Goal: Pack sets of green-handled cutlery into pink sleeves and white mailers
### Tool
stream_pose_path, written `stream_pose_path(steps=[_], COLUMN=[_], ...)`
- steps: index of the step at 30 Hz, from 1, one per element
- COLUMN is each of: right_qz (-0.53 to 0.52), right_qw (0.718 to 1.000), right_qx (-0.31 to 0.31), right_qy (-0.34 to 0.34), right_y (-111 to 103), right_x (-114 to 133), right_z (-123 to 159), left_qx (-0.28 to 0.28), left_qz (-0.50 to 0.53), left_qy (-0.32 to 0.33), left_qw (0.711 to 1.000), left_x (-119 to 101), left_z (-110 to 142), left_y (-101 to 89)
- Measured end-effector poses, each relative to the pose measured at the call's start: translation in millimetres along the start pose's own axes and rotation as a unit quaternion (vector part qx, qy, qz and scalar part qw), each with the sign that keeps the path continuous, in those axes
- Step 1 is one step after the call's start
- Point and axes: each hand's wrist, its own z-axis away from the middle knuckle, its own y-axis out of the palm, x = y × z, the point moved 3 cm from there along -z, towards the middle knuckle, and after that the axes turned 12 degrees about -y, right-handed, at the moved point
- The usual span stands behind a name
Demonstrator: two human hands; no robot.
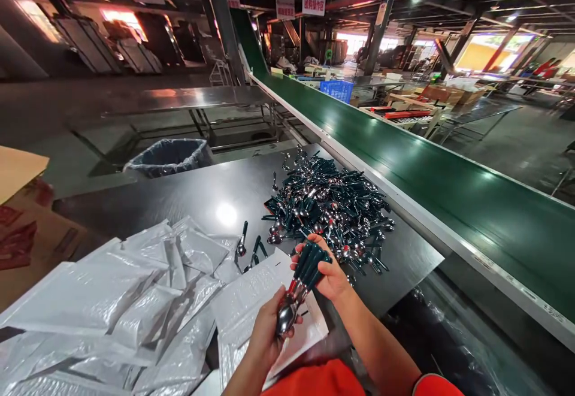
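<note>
Head view looks down on the left hand (268, 335) and right hand (327, 276) clenched around a bundle of green-handled steel spoons (305, 285), held above an open white padded mailer (245, 309) near the front edge of the counter (197, 204). The left hand wraps the metal necks and bowls, while the right closes on the handles. A heaped pile of matching spoons (327, 204) lies near the counter's right edge, beside the rail of a green conveyor belt (449, 156). Two loose spoons (242, 243) sit beside stacked mailers (81, 300). Slick metal could slip if either hand eases, fanning the bundle across the counter. A careless nudge could push spoons from the pile over the edge, and bowl rims could snag the thin mailer.
</note>
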Motion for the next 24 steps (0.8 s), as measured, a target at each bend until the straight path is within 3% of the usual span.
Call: stream_pose_path(steps=[3, 5, 6, 8, 10, 13, 15, 20, 24], right_qz=[0.004, 0.004, 0.009, 0.045, 0.149, 0.375, 0.449, 0.473, 0.475], right_qw=[1.0, 0.999, 0.997, 0.99, 0.975, 0.915, 0.877, 0.84, 0.841], right_qx=[0.01, 0.049, 0.076, 0.133, 0.162, 0.124, 0.083, 0.096, 0.104], right_qy=[-0.001, 0.014, 0.022, 0.027, 0.004, -0.087, -0.149, -0.249, -0.237], right_y=[1, 6, 9, 17, 22, 26, 30, 46, 51], right_x=[-5, -4, -2, 4, 10, 15, 15, 15, 20], right_z=[5, 7, 8, 10, 12, 18, 25, 36, 36], left_qx=[0.061, 0.119, 0.136, 0.124, 0.076, 0.031, 0.034, 0.007, 0.01], left_qz=[-0.005, -0.028, -0.035, -0.028, 0.011, 0.083, 0.096, 0.075, 0.032], left_qy=[-0.121, -0.201, -0.209, -0.179, -0.119, -0.036, 0.008, 0.049, 0.048], left_qw=[0.991, 0.972, 0.968, 0.976, 0.99, 0.995, 0.995, 0.996, 0.998], left_x=[12, 22, 25, 28, 26, 19, 15, 12, 15], left_z=[2, 6, 7, 6, 2, -3, -5, -5, -7], left_y=[0.0, 1.2, 1.4, -0.6, -5.7, -15.1, -20.3, -35.1, -44.3])
